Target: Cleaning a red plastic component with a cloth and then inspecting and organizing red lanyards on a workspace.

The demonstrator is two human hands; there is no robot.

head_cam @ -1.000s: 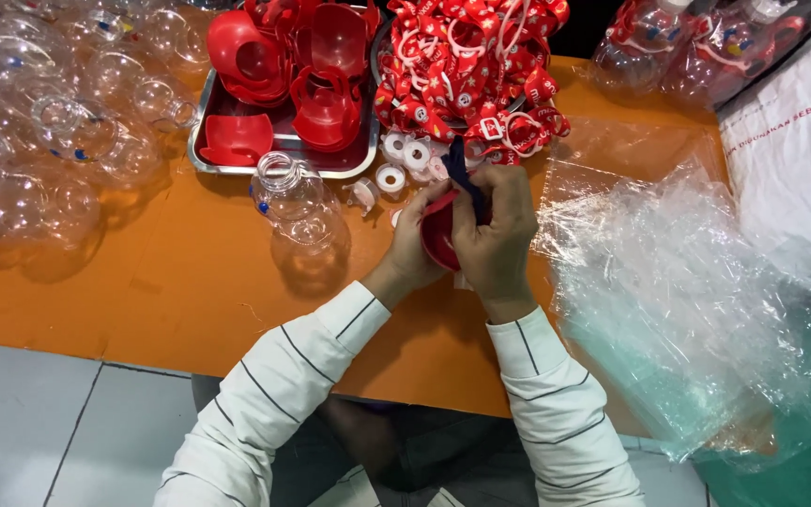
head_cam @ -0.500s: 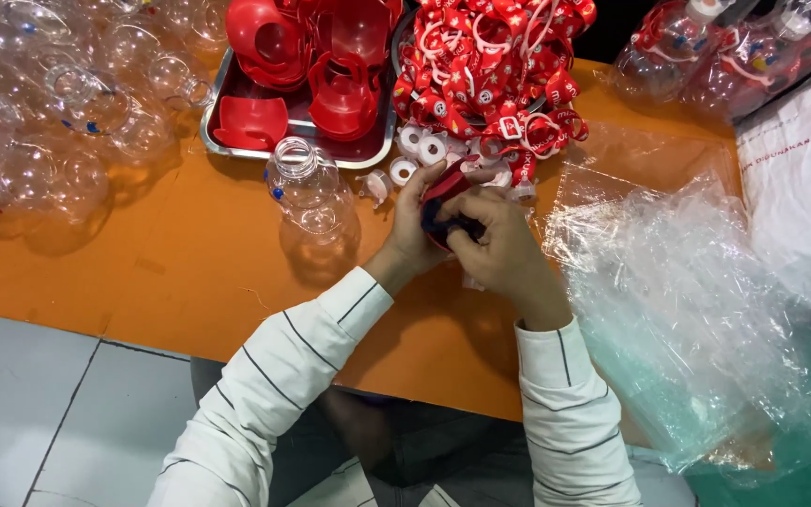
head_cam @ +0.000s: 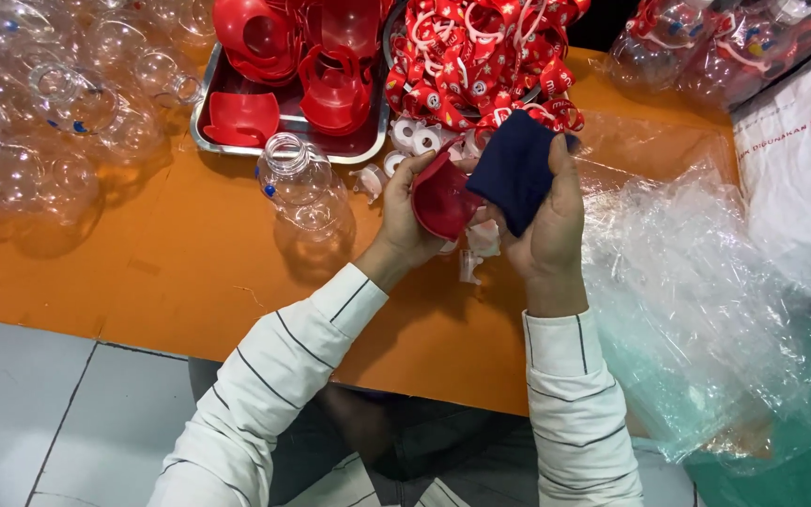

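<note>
1. I look down from a head camera at an orange bench (head_cam: 143,272). My landmark is the steel tray (head_cam: 201,131) at its far side, which holds red plastic parts.
2. My left hand (head_cam: 405,221) is just right of the tray's near corner. Its fingers are clenched around a red cup-shaped part (head_cam: 441,202), hollow side up.
3. My right hand (head_cam: 546,225), further right of the tray, grips a dark blue cloth (head_cam: 515,169) that touches the red part's rim.
4. To do this wiping well, I judge the left hand should keep the part steady and turn it slowly while the cloth presses into the hollow and around the rim.
5. A clear plastic bottle (head_cam: 304,183) stands just in front of the tray. Small white rings (head_cam: 415,139) lie beside the tray's right edge.
6. A heap of red straps (head_cam: 481,56) sits right of the tray. Crumpled clear film (head_cam: 706,300) lies far right.
7. The cloth hides part of the red piece and my right fingertips. The pile of clear bottles (head_cam: 39,122) left of the tray is cut off and hard to count.
</note>
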